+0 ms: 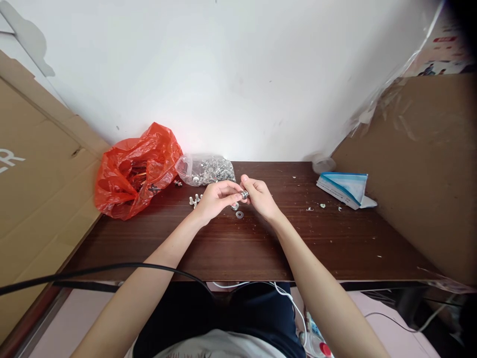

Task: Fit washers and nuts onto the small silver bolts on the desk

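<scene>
My left hand (219, 200) and my right hand (261, 198) meet over the middle of the table. Between their fingertips is a small shiny bolt (244, 195), which seems to carry a nut or washers. Both hands are closed on it, the left thumb and fingers pinching from one side and the right from the other. Partly hidden under the fingers, a metal washer (234, 206) lies on the wood, and a flat washer (239, 215) sits just nearer to me. Left of my left hand stand several small bolts (194, 200), some covered by the hand.
Behind the hands lies a clear plastic bag (208, 170) full of small metal hardware. A red plastic bag (137, 171) stands at the left. A blue-and-white packet (345, 189) and scraps (322, 205) lie right. Cardboard (425, 174) flanks the table (238, 253). A black cable (112, 267) crosses in front.
</scene>
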